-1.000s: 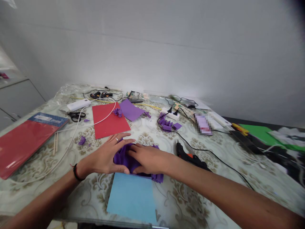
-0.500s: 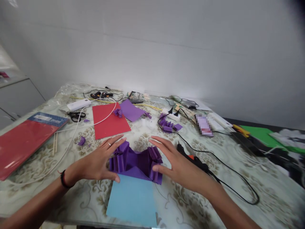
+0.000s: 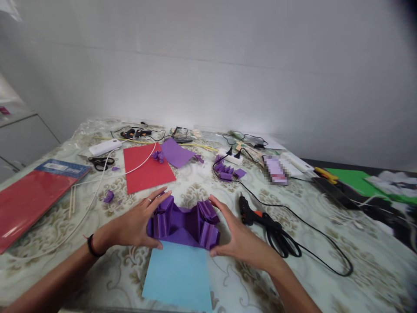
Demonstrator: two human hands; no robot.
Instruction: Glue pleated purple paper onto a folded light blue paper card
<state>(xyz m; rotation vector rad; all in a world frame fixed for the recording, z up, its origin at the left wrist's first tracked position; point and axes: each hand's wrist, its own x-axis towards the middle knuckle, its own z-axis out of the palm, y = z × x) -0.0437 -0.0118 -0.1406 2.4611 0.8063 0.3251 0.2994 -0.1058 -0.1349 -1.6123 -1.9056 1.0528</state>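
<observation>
A purple paper piece [image 3: 184,226] with pleated folds standing at both ends lies on the table between my hands. My left hand [image 3: 137,224] curves around its left end, thumb in front and fingers along the back edge, fingers apart. At the right end, my right hand [image 3: 239,234] is spread wide. Its fingertips are by the back corner and its thumb by the front corner, with a gap at the palm. A light blue paper sheet [image 3: 177,276] lies in front of the purple piece, meeting its near edge.
A black glue gun [image 3: 250,211] and black scissors [image 3: 283,241] lie to the right, beside a looping cord. Behind are red paper [image 3: 143,176], purple paper [image 3: 177,153] and a power strip [image 3: 230,155]. A red folder [image 3: 35,191] and a white cable are on the left.
My right thumb has come off the right folds down to the front corner. The right-hand folds stand more in line, and my left hand keeps nearly the same pose.
</observation>
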